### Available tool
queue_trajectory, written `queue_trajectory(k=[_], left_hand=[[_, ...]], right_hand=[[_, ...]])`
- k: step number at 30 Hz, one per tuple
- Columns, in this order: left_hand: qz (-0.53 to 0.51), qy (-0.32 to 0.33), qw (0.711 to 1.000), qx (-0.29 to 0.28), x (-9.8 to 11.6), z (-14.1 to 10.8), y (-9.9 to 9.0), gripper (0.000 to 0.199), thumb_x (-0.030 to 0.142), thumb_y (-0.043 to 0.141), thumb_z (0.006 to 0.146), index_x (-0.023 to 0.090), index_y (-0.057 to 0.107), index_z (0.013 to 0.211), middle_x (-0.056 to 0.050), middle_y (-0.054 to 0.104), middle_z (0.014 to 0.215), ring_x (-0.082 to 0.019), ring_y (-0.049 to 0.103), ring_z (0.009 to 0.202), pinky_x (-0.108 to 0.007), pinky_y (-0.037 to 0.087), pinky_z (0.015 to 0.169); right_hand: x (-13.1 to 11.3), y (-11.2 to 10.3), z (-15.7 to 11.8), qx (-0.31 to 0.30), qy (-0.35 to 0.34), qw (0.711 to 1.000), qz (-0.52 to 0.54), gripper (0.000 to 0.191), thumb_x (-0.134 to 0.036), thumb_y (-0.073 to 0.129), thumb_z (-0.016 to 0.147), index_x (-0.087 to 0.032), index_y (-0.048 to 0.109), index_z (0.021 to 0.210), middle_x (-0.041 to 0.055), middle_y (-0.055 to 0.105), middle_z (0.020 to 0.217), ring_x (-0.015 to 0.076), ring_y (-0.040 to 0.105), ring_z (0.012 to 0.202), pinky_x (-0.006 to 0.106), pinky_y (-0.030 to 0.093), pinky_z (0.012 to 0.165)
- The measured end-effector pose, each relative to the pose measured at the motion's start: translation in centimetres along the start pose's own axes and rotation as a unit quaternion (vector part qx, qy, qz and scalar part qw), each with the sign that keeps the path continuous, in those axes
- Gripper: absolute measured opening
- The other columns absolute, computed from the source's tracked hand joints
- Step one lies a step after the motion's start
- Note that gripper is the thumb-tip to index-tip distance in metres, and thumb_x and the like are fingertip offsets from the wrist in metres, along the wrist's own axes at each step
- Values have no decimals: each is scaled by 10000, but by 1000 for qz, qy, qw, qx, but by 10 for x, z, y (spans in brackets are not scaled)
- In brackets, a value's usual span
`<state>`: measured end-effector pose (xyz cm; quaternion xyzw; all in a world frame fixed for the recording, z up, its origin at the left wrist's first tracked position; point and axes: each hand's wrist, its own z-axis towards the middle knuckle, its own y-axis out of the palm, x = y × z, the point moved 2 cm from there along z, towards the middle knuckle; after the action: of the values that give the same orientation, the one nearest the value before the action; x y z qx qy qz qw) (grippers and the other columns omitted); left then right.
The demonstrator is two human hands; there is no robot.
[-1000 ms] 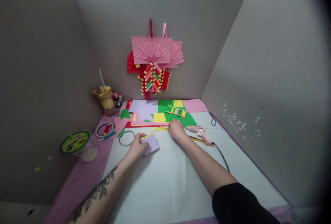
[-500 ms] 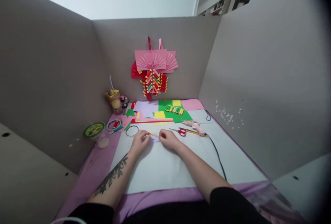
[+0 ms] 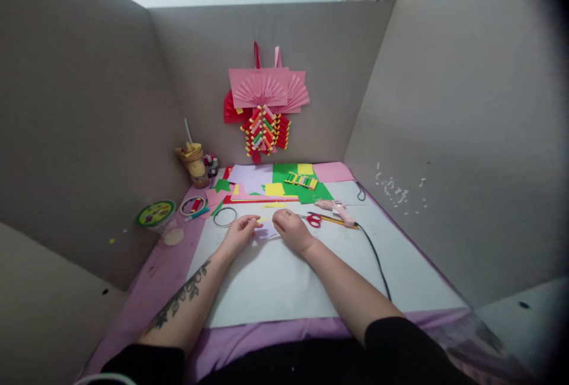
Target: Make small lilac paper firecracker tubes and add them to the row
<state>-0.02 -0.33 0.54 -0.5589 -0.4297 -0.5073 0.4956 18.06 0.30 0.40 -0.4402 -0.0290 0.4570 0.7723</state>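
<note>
My left hand (image 3: 242, 231) is raised over the white work surface, its thumb and fingers pinched together. A bit of yellow paper strip (image 3: 262, 219) shows at its fingertips. Opposite it, my right hand (image 3: 292, 231) is closed with the fingers bent down, and its back hides what they hold, if anything. Between and below the hands lies a small lilac paper piece (image 3: 267, 231), partly covered by the fingers. Red-handled scissors (image 3: 314, 220) rest just right of my right hand, their blades partly behind it. Near my left hand is a round ring (image 3: 225, 216).
A pink glue gun (image 3: 340, 212) with a black cord (image 3: 377, 260) lies at right beside pencils (image 3: 333, 219). Coloured paper sheets (image 3: 253, 177) and a row of paper rolls (image 3: 301, 181) are behind. Grey panels surround the table; paper decorations (image 3: 264, 112) hang at back. A lidded tub (image 3: 155, 214) stands left.
The yellow strip stretched between both hands is now barely visible. My hands have moved slightly apart, and my right hand has turned its back upward. The camera view has tilted down.
</note>
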Motion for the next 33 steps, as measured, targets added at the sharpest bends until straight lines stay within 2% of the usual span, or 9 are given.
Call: queue_trajectory(k=[3, 6, 11, 13, 16, 20, 23, 28, 33], left_hand=[[-84, -51, 994, -39, 4, -2, 2, 519, 525, 636, 694, 122, 599, 1019, -94, 689, 815, -79, 496, 510, -187, 292, 450], [-80, -29, 996, -39, 10, -5, 1, 428, 422, 714, 633, 125, 619, 926, -47, 667, 721, -69, 471, 499, -189, 313, 464], [-2, 34, 999, 23, 16, -7, -5, 357, 418, 672, 677, 140, 625, 896, -29, 651, 716, -107, 535, 571, -219, 405, 537], [5, 36, 999, 22, 15, -7, -5, 338, 406, 662, 688, 139, 621, 892, -29, 645, 719, -107, 534, 575, -221, 411, 543], [-10, 22, 1000, -13, 11, -6, -1, 304, 379, 650, 693, 140, 612, 878, -19, 636, 704, -89, 495, 531, -216, 389, 520], [-54, -11, 996, -72, 6, -7, 7, 330, 361, 645, 683, 144, 590, 924, 9, 605, 647, -75, 462, 488, -208, 369, 495], [-65, -10, 995, -73, 5, -8, 7, 353, 401, 611, 719, 144, 575, 959, 11, 591, 647, -76, 470, 495, -208, 375, 499], [4, 37, 997, -69, 4, -6, 5, 261, 383, 646, 699, 146, 599, 798, 41, 512, 553, -76, 441, 491, -200, 344, 484], [-75, -47, 993, -75, 1, -7, 5, 259, 378, 660, 666, 150, 577, 756, 43, 494, 562, -62, 403, 469, -187, 308, 456]], right_hand=[[-5, -3, -3, 44, -39, 998, -8, 217, -148, 383, 881, -197, 594, 897, 105, 615, 983, 198, 534, 958, 365, 437, 868], [-8, -4, -5, 71, -40, 996, 23, 190, -156, 420, 869, -210, 599, 901, 100, 608, 1023, 195, 537, 989, 374, 445, 891], [-5, 5, -4, 140, 148, 962, 183, 271, -214, 515, 804, -205, 539, 1074, 94, 584, 1012, 184, 574, 872, 364, 491, 793], [-5, 12, -2, 116, 205, 928, 288, 358, -231, 537, 772, -196, 509, 1127, 76, 588, 955, 163, 582, 791, 317, 503, 708], [-10, 17, -1, 64, 210, 894, 391, 439, -239, 571, 740, -212, 494, 1171, 47, 597, 926, 144, 585, 761, 284, 497, 681], [-18, 10, -1, 47, 179, 917, 354, 208, -221, 593, 721, -210, 627, 926, 26, 618, 852, 152, 582, 769, 286, 479, 703], [-16, 5, -1, 62, 197, 930, 305, 71, -225, 580, 727, -186, 632, 756, 17, 620, 751, 144, 554, 694, 273, 453, 656], [-12, 11, -2, 53, 243, 918, 308, 49, -203, 551, 720, -173, 588, 730, -9, 585, 674, 121, 527, 614, 250, 432, 602], [-18, 14, -3, 34, 207, 915, 344, 318, -217, 588, 725, -204, 582, 1043, 26, 628, 899, 139, 586, 755, 272, 476, 680]])
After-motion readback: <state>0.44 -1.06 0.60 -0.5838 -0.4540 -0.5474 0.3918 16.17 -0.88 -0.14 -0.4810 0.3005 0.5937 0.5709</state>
